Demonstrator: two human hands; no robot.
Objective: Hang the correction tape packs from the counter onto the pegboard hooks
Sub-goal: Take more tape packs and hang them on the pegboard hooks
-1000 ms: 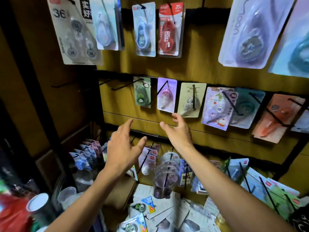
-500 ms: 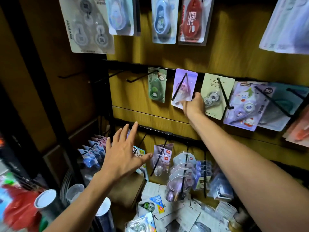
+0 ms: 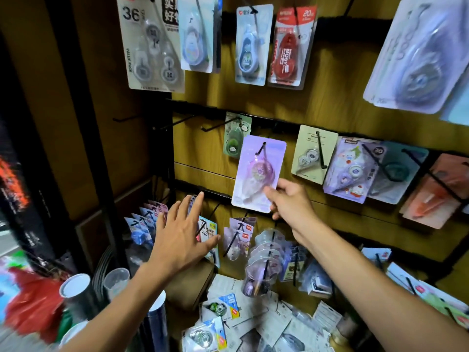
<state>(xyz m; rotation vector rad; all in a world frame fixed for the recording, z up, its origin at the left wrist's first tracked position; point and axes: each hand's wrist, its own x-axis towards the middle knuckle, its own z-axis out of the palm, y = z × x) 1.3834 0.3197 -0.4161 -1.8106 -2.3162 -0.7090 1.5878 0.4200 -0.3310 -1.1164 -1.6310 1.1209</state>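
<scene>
Your right hand (image 3: 291, 199) had pulled the purple pack (image 3: 258, 174) forward along its hook (image 3: 261, 148), fingers pinching its lower edge; your left hand (image 3: 180, 240) hovered open. More packs (image 3: 223, 307) waited on the surface.

From my feed: 2 bare forearms + 2 hands in view, no sleeves or cuffs anywhere up to the frame edge. Left hand (image 3: 180, 240): no glove, no ring, no watch or strap at the wrist. Right hand (image 3: 291, 201): same, bare, nothing on the wrist. Fingers (image 3: 195, 207) slim, nails short, no polish afaict. No tape, bandage or markings on either arm. Upper arms + rest of body out of frame, can't tell what's worn there.
</scene>
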